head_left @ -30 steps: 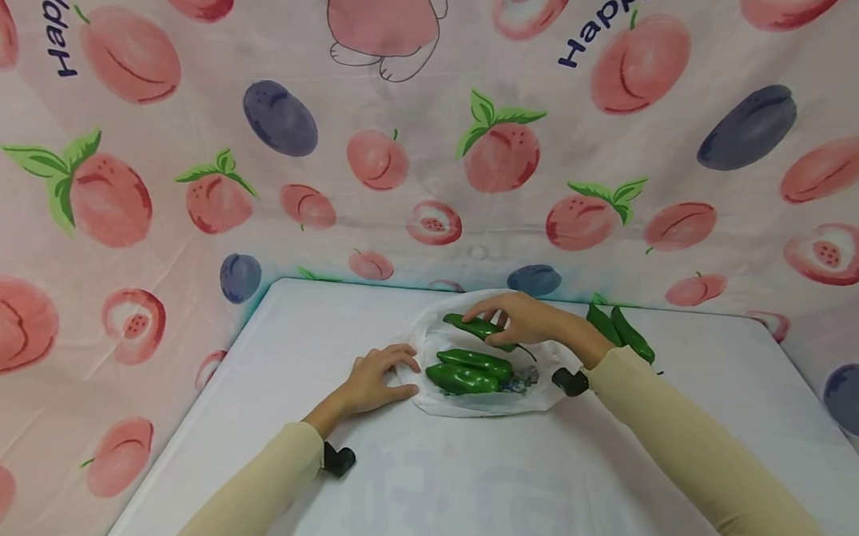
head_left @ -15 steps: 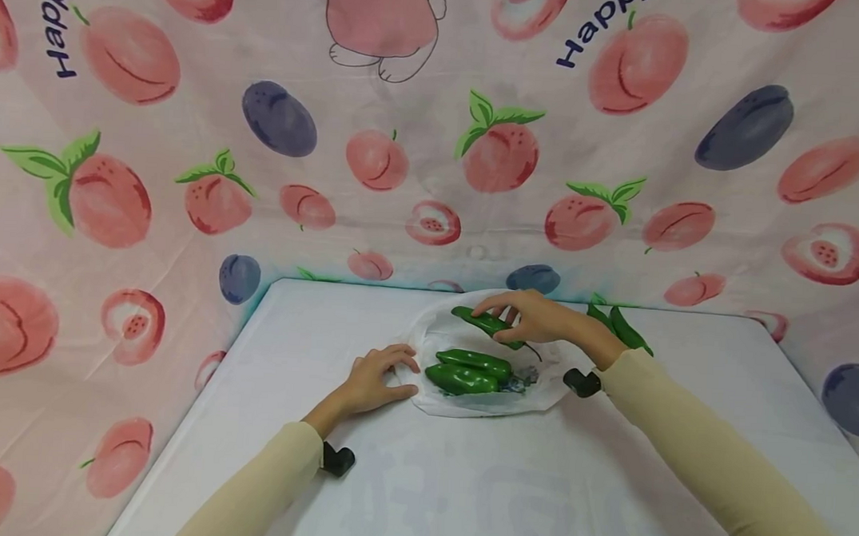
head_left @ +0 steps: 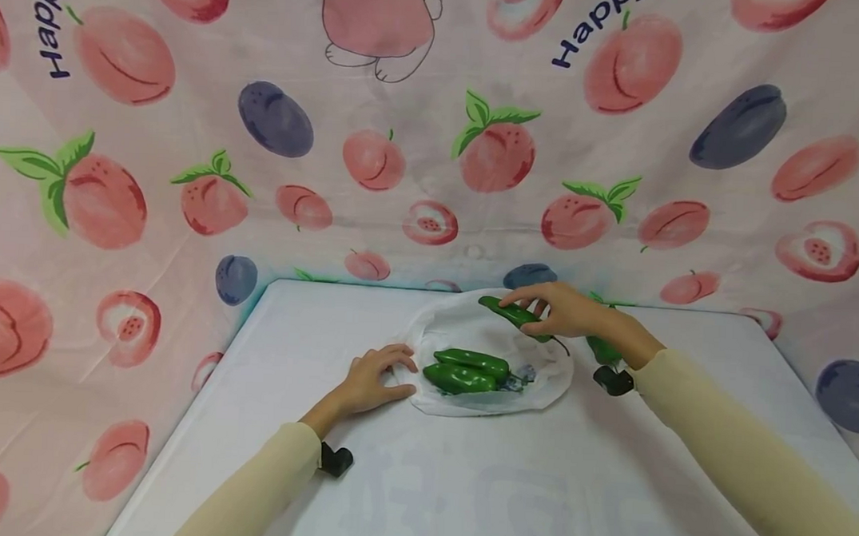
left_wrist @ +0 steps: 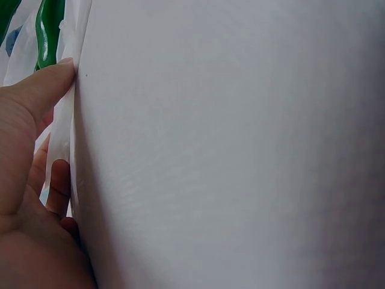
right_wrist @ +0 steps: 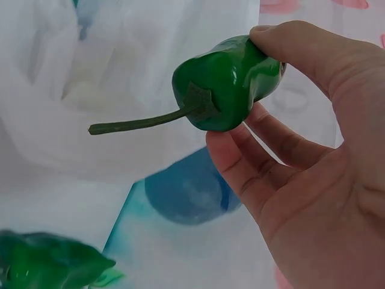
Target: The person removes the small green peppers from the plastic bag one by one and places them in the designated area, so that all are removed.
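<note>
A long green pepper [head_left: 508, 311] is held in my right hand [head_left: 570, 310], over the far right part of a white plastic bag [head_left: 444, 326]. In the right wrist view, thumb and fingers pinch this pepper's body and its stem sticks out free. Two more green peppers, an upper one [head_left: 472, 361] and a lower one [head_left: 459, 379], lie side by side in the bag. My left hand [head_left: 368, 384] rests at the bag's left edge, thumb and fingers spread apart. The left wrist view shows the thumb [left_wrist: 51, 84] touching the thin plastic.
Right of the bag, a green pepper [head_left: 603, 351] on the white table [head_left: 463, 493] is partly hidden behind my right wrist. A fruit-print cloth [head_left: 373, 233] hangs along the table's back and left sides.
My right hand has moved right and slightly up with the pepper, away from the two peppers in the bag. The left hand has stayed at the bag's edge.
</note>
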